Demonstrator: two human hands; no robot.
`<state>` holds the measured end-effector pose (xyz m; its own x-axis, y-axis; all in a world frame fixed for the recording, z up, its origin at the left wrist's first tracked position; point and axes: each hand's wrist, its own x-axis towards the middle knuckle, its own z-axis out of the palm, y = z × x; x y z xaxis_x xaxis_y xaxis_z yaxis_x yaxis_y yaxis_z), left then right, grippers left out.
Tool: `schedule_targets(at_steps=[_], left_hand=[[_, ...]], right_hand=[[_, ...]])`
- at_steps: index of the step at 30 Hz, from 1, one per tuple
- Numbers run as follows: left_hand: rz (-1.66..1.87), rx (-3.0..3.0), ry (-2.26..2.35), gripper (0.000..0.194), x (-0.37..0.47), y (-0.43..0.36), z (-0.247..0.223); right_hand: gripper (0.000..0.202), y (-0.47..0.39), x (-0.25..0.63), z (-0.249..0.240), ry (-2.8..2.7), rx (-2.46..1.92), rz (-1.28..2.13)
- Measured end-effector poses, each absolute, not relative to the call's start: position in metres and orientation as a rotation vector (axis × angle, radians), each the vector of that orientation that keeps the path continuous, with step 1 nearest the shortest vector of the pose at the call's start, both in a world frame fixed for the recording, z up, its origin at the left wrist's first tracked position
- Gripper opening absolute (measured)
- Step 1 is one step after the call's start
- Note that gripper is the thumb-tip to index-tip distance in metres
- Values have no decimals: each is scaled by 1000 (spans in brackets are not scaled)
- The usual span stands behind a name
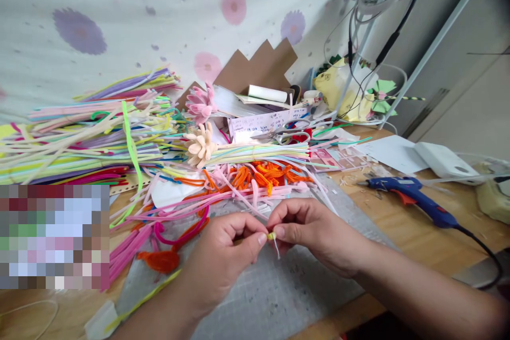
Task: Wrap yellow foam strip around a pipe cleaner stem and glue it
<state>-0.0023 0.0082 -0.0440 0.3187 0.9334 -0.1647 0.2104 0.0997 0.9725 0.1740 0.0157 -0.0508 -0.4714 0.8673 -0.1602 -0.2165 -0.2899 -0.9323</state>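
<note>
Both hands are in close over the grey mat [287, 300], and all the action is at the fingertips! The left hand [229, 241] pinches the tiny yellow piece [271, 236] from one side; the right hand [308, 231] has it pinched from the other, thumb in front. That piece sits between the two grips, raised just above the mat, a thin white strand [277, 248] dangling from its underside.

Looks like the step in hand is fine shaping or twisting, though fingers hide just how the piece is being worked. The next move, I'd judge, calls for light, steady pressure: one grip anchoring while the other adjusts, with the strand kept clear.

Beyond the hands lie orange stems [268, 174], and off to the right the glue gun [412, 195] rests on the wooden surface [446, 239], neither hand touching it.
</note>
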Motion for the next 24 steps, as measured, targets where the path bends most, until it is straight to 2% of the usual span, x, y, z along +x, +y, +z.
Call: schedule_targets(at_steps=[14, 24], left_hand=[[846, 1821, 1384, 17, 0, 3, -41], [760, 1682, 1382, 19, -1, 3, -41]], right_hand=[[36, 19, 168, -52, -1304, -1028, 1692], [25, 18, 169, -54, -1369, -1082, 1601]])
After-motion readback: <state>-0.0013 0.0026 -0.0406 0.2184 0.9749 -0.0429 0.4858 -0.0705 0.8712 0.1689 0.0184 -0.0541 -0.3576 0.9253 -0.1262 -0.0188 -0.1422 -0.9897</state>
